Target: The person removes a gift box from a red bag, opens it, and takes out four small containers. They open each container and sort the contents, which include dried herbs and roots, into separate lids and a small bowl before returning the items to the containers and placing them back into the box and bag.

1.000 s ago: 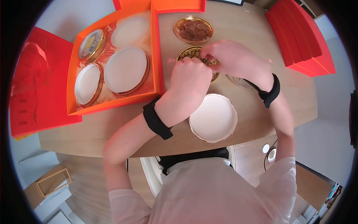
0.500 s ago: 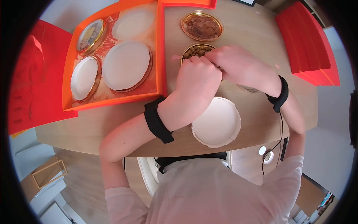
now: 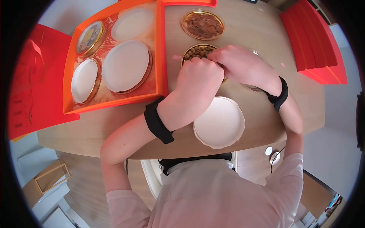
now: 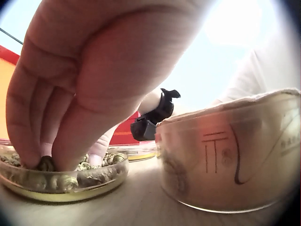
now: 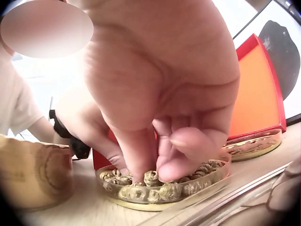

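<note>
Both hands work in a shallow clear round dish with a gold base (image 3: pixel 185 57), filled with dried greenish-brown coiled pieces (image 3: pixel 199 52). The left hand (image 3: pixel 199 83) reaches in from the near side, knuckles up. In the left wrist view its thumb and fingers pinch a dark dried coil (image 4: pixel 46 164) inside the dish. From the right comes the right hand (image 3: pixel 245 64), its knuckles beside the left hand's. The right wrist view shows its thumb and forefinger at either side of another dried coil (image 5: pixel 151 178). Much of the dish is hidden under the hands in the head view.
A round tub with a pale top (image 3: pixel 219 123) stands nearest the body. Beyond the dish lies another dish of brown flakes (image 3: pixel 203 25). An orange-red box (image 3: pixel 161 57) holds several round containers at left. Red boxes (image 3: pixel 310 41) stand at right; a clear lid (image 3: pixel 251 87) lies under the right wrist.
The right hand has turned slightly and its fingers have come in closer to the left hand over the dish. The left hand keeps its place at the dish. The head view has shifted a little.
</note>
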`<state>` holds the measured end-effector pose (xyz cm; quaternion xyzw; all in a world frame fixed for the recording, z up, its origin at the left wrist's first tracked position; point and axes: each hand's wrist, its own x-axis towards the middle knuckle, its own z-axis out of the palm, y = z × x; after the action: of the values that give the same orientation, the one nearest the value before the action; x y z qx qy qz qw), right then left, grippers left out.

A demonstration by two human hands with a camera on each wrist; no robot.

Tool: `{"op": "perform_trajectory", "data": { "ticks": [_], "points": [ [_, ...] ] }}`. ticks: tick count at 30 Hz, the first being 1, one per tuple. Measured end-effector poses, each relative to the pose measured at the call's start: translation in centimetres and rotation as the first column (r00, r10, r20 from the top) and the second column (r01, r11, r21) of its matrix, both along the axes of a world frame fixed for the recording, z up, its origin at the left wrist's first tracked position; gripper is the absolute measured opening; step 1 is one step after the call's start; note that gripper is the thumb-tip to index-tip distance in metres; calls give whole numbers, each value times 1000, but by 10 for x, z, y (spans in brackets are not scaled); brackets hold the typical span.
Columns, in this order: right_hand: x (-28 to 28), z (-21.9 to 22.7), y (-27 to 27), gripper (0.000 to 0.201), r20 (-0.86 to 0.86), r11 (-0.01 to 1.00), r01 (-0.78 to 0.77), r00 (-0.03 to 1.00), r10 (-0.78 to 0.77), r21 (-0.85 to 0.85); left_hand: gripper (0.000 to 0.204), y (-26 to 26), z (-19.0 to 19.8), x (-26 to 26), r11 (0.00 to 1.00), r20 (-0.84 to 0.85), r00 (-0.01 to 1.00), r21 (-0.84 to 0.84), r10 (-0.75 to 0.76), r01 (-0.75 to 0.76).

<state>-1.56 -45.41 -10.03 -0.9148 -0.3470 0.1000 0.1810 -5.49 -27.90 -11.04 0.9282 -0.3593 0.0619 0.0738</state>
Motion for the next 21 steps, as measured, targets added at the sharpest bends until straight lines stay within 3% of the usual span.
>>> {"op": "perform_trajectory", "data": {
  "ticks": [2, 8, 11, 14, 17, 21],
  "points": [
    [3, -5, -2, 5, 27, 1000, -4, 1000, 4, 8, 6, 0, -7, 2, 997, 77, 997, -80, 0, 7],
    [1, -3, 3, 8, 43, 999, 47, 998, -46, -13, 5, 5, 5, -1, 992, 94, 994, -106, -53, 63],
    [-1, 5, 3, 13, 2, 995, 59, 998, -59, -87, 5, 12, 28, -10, 981, -137, 980, -154, -144, 122],
    [-1, 2, 0, 13, -13, 995, 97, 995, -97, 35, 5, 16, 55, -26, 973, -375, 898, -118, -228, 198],
    [-6, 7, -6, 12, 21, 987, 49, 998, -53, 154, 9, 21, 49, -39, 929, -401, 839, -189, -368, 317],
    [-20, 37, -4, 13, -99, 978, -28, 994, 49, 205, 11, 21, 53, -45, 931, -443, 819, -151, -365, 333]
  ]
}}
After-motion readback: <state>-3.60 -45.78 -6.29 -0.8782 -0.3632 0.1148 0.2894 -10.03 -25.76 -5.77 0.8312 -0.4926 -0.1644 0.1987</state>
